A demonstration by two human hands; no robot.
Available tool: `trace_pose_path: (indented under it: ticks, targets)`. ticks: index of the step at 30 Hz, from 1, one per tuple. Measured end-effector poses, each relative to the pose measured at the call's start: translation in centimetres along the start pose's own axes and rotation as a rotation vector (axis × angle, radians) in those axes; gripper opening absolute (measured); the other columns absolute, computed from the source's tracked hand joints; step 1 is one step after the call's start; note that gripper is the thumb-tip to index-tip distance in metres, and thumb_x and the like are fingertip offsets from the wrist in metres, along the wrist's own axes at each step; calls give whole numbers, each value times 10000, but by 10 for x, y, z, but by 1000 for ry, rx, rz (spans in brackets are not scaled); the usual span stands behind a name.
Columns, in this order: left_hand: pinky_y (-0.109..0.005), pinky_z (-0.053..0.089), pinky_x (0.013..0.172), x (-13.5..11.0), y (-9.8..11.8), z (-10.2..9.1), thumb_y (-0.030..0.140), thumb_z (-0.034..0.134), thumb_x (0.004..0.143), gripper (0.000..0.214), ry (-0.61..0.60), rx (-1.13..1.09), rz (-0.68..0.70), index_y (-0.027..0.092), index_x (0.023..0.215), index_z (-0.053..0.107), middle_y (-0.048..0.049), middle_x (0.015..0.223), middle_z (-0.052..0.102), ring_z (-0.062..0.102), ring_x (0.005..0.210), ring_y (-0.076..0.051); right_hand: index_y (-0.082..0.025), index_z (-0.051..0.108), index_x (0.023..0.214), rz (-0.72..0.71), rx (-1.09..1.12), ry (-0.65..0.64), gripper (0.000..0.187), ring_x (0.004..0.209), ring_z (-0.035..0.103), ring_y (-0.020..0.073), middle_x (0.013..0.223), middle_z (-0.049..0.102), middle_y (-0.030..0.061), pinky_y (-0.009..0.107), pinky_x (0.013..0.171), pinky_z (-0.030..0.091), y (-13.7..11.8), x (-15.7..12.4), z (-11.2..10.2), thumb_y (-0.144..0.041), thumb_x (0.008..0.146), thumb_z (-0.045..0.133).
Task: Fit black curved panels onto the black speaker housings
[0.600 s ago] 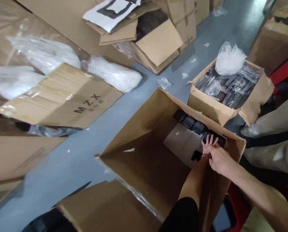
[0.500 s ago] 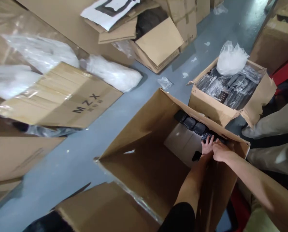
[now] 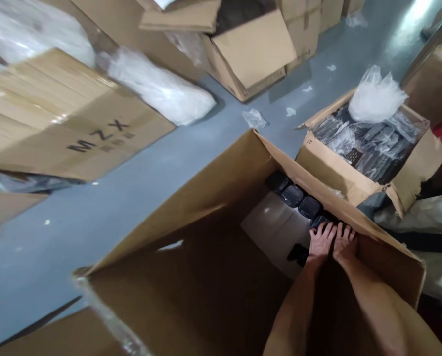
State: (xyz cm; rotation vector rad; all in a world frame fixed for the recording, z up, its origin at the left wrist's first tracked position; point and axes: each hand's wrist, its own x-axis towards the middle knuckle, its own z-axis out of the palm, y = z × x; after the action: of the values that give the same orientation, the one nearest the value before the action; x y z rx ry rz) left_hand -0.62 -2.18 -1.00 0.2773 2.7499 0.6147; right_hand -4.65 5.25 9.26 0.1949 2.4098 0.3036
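Both bare arms reach down into a large open brown cardboard box, and the left hand and right hand lie side by side at its bottom, against the far wall. The fingers of both hands are spread and flat, not curled round anything. Their tips rest on a flat black plastic device that lies on the box bottom right under and just beyond them. That device is partly hidden by the hands and the box rim, so I cannot tell whether the thumbs pinch it from below. Beyond the fingertips and off to their left, a row of similar black rounded devices runs along the same wall, each touching the next. Just left of the left wrist lies a small dark object, too shadowed to make out. Past the fingertips, outside the big box, stands a smaller torn cardboard carton filled with dark items in clear plastic wrappers, with a crumpled white plastic bag on top. Far to the left of the fingers, across the grey-blue floor, lies a flat carton printed MZX.
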Motion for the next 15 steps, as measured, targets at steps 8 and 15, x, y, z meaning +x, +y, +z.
trace_pose_path:
  ticks: [8,15]
  targets:
    - [-550,470,1096,30,-7,-1,167,366,1043,703,-69,36,-127,309,1728,294,-104,1784,326,529,1302,-341,-180,466,1586,-72,-49,-39,699,1355,520,370,1500,522,176,550,1114,449,9,18,20,-431,992,736]
    - [-539,483,1165,31,-21,-31,219,620,1042,512,-119,157,-82,294,1546,569,-103,1647,515,564,1380,-309,-203,587,1478,-68,80,-146,460,1286,624,316,1501,577,138,530,1051,566,-21,1,-15,-392,1068,679]
